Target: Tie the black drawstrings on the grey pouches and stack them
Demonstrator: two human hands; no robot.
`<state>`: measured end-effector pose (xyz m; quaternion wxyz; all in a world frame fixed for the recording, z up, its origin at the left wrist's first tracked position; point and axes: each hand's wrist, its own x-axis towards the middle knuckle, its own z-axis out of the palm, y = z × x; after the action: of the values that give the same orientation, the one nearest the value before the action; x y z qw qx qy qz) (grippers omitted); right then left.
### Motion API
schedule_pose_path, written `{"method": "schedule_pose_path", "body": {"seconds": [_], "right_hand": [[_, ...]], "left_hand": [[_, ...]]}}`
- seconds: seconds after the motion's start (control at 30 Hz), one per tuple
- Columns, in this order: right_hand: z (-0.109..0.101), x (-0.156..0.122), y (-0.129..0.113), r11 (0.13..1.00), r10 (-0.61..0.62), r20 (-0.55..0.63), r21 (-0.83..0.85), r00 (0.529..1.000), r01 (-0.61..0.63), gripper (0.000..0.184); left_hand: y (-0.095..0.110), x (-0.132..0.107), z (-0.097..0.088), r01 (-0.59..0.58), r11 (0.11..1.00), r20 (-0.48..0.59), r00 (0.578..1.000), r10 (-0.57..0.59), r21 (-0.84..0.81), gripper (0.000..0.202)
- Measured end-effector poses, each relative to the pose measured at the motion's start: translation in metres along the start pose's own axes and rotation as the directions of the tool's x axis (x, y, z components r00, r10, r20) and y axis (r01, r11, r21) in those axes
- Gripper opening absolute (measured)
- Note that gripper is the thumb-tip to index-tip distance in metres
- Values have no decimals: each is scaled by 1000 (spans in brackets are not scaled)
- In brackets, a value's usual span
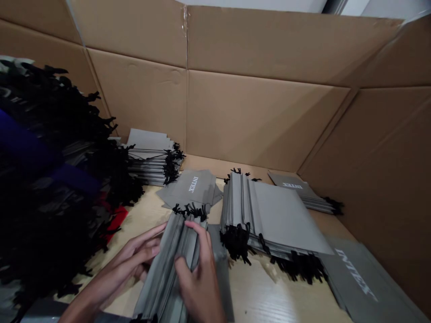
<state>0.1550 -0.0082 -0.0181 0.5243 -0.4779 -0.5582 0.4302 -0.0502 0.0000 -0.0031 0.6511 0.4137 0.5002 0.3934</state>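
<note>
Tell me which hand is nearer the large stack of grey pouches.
Right hand: just left of the stack of grey pouches, not touching it. Left hand: farther left, beyond the bundle of pouches held between them.

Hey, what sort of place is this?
Likely a factory or warehouse packing station: stacks of grey INTEX drawstring pouches, cardboard panels standing around a light wooden table.

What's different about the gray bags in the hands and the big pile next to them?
The held bundle of grey drawstring pouches stands on edge between the left hand and the right hand, while the stack of pouches lies flat on the wooden table. The bundle's black cords point away from the person; the stack's hang toward them. Both are grey pouches with black cords.
</note>
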Motion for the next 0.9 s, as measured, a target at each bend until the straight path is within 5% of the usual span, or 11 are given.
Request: {"method": "schedule_pose_path", "body": {"seconds": [0.33,0.73,0.9], "right_hand": [[4,0,-3,970,1,-16,-243,1000,-5,4],[-4,3,-4,996,28,-45,-83,999,-31,17],[-10,4,-8,996,68,-10,59,998,-67,17]], "left_hand": [[-3,2,-5,-21,995,6,1000,21,99,78],[3,1,3,-15,998,-43,999,18,60,78],[6,3,5,-29,981,-18,999,34,193,80]]}}
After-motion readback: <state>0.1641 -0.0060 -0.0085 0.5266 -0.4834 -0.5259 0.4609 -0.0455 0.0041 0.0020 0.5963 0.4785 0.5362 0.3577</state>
